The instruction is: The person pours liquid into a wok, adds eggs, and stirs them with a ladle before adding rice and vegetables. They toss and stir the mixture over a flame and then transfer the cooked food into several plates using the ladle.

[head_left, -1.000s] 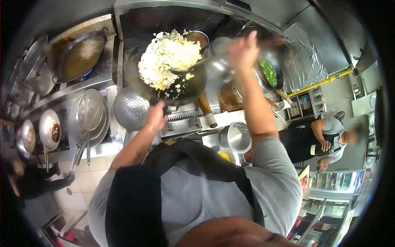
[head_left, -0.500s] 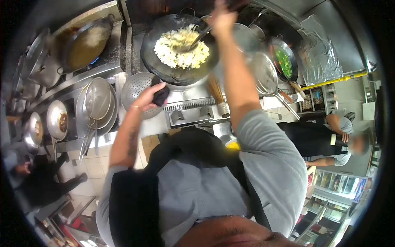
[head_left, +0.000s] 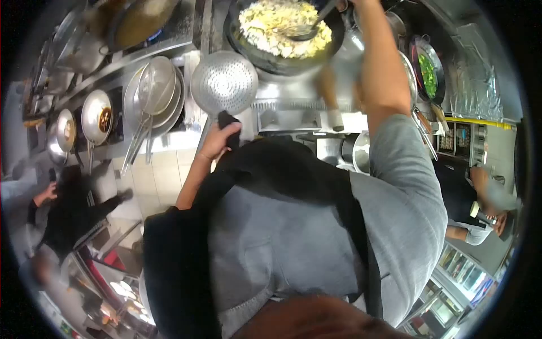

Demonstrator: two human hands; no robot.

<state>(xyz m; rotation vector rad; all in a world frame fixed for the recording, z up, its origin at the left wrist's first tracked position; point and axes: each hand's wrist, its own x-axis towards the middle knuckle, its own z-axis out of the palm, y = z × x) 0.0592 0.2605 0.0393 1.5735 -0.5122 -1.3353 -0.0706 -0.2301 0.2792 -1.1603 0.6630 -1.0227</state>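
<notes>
My left hand (head_left: pixel 219 140) is closed around a bunched black cloth (head_left: pixel 228 121), low in front of the stove. Just above the cloth, its bottom edge meeting it in this view, is a round perforated metal strainer (head_left: pixel 223 82). At the top edge, my right hand is mostly cut off by the frame, with my arm stretched up to it. A ladle (head_left: pixel 305 33) slants down from there, its bowl in loose white and yellow food (head_left: pixel 262 25) that looks like fried rice. That food fills the middle of a dark wok (head_left: pixel 240 46).
A bamboo brush (head_left: pixel 332 101) stands by the stove front. Stacked strainers (head_left: pixel 158 87) and small pans (head_left: pixel 97 118) are at left, beside a wok of brownish liquid (head_left: pixel 135 25). Right lies a pan of greens (head_left: pixel 427 73). Co-workers (head_left: pixel 73 198) stand on both sides.
The view has shifted, so the stove sits higher and further right. My left hand with the cloth has drawn back from over the strainer to its near edge. The ladle's bowl has moved within the food.
</notes>
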